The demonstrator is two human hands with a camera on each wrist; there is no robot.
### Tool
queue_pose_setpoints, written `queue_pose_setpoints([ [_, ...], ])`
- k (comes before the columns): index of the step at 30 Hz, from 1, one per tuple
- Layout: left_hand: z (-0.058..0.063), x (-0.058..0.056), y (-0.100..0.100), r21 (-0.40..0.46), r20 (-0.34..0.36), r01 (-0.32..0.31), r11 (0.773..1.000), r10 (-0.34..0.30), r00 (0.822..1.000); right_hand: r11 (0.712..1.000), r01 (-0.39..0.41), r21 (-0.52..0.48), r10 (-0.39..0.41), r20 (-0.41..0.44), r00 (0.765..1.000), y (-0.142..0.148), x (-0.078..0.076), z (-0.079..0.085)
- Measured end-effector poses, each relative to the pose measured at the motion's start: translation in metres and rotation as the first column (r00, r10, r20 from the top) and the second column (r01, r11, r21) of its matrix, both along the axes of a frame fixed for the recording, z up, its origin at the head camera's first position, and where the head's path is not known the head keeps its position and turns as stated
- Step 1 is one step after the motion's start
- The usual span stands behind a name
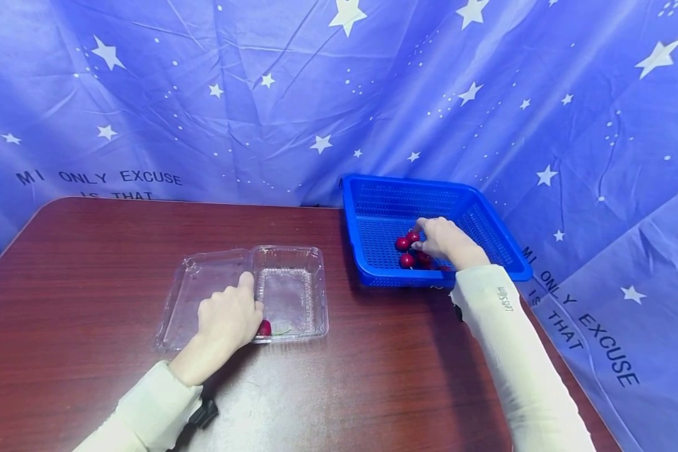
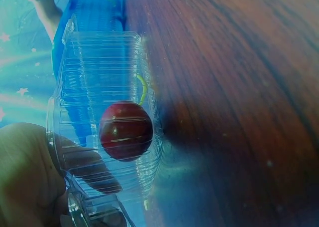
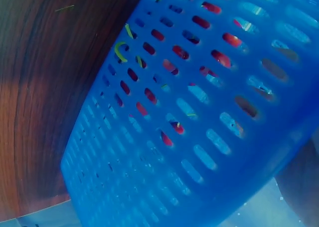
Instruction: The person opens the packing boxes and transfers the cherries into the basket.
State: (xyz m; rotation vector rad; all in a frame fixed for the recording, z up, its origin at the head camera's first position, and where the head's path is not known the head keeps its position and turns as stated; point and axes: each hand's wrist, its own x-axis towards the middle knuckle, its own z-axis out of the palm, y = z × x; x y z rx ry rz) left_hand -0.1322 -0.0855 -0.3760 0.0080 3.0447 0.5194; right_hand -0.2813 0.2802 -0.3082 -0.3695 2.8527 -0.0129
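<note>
A hinged clear plastic container lies open on the table, its lid folded out to the left. My left hand grips the container near the hinge; through the wall, the left wrist view shows a finger inside it. One dark red cherry with a green stem lies in the container's near corner. Over at the right, my right hand reaches into a blue basket and pinches a cherry between thumb and fingers. Several more cherries lie around it; the basket wall hides some.
The brown wooden table carries both containers. A blue star-patterned curtain hangs behind the table and along its right side. In the right wrist view, green stems poke through the basket's slots.
</note>
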Motion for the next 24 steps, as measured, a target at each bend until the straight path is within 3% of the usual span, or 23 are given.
queue_pose_setpoints([
  [14, 0.0026, -0.0004, 0.0004, 0.001, 0.023, 0.001, 1.000, -0.001, 1.000, 0.999, 0.042, 0.021, -0.042, 0.026, 0.999, 0.0037, 0.0035, 0.0026],
  [20, 0.0025, -0.0002, 0.0001, -0.001, 0.021, 0.001, 1.000, -0.001, 1.000, 0.998, 0.024, 0.063, -0.027, 0.047, 0.999, -0.0004, 0.0048, 0.0048],
  [24, 0.0020, -0.0002, -0.0002, 0.001, 0.016, 0.002, 1.000, -0.002, 1.000, 1.000, 0.030, 0.000, -0.030, 0.030, 0.999, -0.0037, 0.0045, 0.0081],
])
